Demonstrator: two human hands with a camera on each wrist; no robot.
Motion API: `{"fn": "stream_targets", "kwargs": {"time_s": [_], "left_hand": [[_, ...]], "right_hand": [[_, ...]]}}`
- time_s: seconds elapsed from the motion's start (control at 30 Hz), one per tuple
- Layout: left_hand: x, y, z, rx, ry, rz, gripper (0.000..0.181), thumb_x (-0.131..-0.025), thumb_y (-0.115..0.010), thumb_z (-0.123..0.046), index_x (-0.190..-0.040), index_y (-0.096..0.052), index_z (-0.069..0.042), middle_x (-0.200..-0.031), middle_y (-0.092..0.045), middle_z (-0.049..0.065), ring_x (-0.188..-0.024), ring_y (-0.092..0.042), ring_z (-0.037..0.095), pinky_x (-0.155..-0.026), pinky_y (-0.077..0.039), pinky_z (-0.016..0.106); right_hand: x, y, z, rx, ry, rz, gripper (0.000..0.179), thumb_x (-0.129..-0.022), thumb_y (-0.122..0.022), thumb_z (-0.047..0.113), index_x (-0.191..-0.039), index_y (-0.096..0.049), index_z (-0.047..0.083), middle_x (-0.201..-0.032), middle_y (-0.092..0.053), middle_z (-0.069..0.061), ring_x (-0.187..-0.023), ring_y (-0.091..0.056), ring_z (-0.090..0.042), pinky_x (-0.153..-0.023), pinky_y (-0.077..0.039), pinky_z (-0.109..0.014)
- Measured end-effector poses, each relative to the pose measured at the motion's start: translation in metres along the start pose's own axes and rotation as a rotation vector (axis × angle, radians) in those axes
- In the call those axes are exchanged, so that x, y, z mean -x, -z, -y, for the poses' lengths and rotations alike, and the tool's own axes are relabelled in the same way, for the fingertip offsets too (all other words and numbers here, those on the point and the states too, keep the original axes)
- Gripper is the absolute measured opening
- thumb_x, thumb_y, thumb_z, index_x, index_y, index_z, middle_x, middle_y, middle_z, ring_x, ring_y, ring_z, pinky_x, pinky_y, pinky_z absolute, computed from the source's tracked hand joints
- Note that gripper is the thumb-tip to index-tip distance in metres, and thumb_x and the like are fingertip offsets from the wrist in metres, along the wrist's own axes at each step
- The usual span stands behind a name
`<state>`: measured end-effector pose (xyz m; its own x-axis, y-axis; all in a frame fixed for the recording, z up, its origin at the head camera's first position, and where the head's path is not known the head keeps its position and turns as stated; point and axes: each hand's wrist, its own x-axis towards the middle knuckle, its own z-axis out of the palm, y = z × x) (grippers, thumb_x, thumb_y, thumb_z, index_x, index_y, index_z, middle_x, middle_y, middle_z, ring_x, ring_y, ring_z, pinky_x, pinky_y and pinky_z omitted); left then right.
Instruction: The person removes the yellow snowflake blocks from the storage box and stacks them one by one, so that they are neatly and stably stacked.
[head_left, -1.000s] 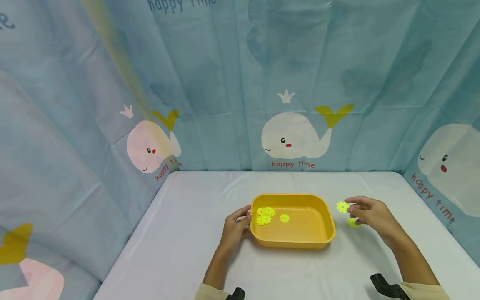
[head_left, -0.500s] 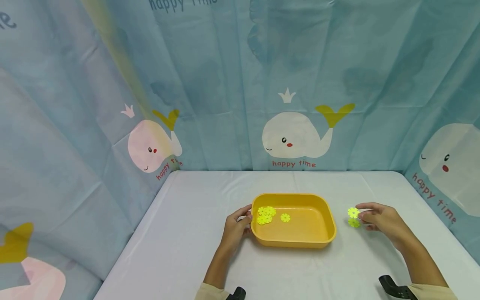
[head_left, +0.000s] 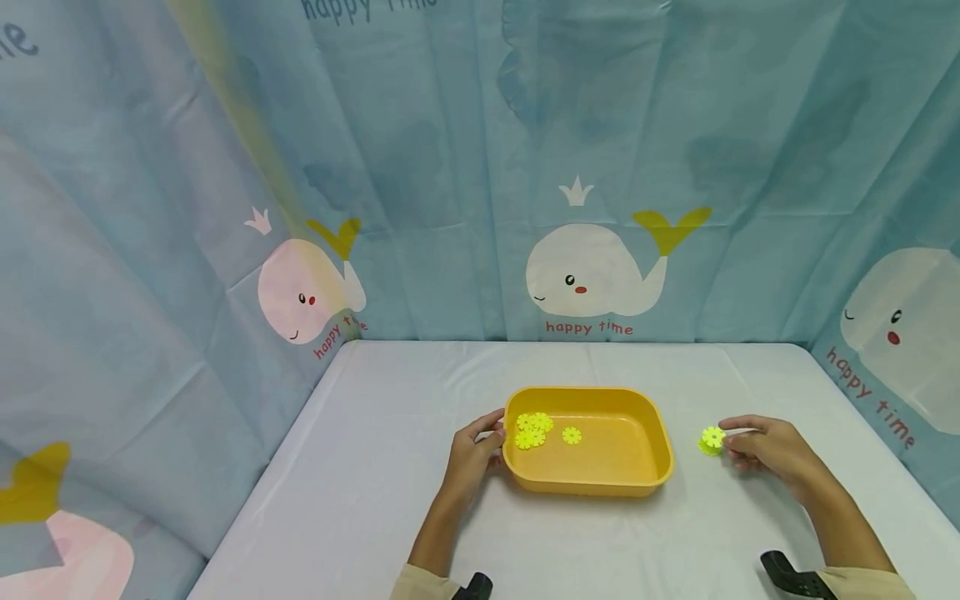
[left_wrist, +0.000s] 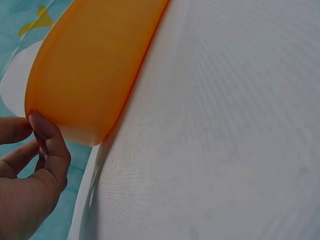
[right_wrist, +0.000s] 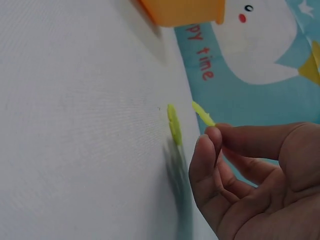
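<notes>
- Your left hand (head_left: 472,456) pinches the left rim of the yellow tray (head_left: 622,450), flat on the white table (head_left: 405,417).
- In the tray: flower cluster (head_left: 533,430), overlapping, at the left end; single flower (head_left: 572,436) to its right, apart.
- Your right hand (head_left: 776,450) pinches the held flower (right_wrist: 203,114) between thumb and finger, right of the tray, outside it.
- Lying flower (right_wrist: 174,125) on the table, just beneath the held one, a gap between them.

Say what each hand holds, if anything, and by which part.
The right hand pinches a yellow flower by its edge; the left hand holds the tray by its rim.
</notes>
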<state>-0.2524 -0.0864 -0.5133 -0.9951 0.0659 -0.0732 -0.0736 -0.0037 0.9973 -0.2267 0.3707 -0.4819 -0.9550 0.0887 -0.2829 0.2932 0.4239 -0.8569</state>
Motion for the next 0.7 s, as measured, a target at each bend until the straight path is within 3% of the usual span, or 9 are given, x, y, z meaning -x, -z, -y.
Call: {"fn": "stream_targets", "kwargs": {"time_s": [0.7], "left_hand": [[-0.0001,-0.0009,-0.0005,0.000,0.010,-0.010,0.044,-0.101,-0.063,-0.014,-0.145,-0.066,-0.009,-0.128,-0.058,0.014,-0.097,-0.062,0.024,-0.071,-0.056,0.025]], "right_hand": [[0.0004,-0.0040,-0.0046,-0.058,-0.050,0.018,0.042,-0.104,-0.063,0.012,-0.133,-0.058,-0.018,-0.090,-0.071,-0.004,-0.077,-0.069,-0.015,-0.072,-0.064,-0.031]]}}
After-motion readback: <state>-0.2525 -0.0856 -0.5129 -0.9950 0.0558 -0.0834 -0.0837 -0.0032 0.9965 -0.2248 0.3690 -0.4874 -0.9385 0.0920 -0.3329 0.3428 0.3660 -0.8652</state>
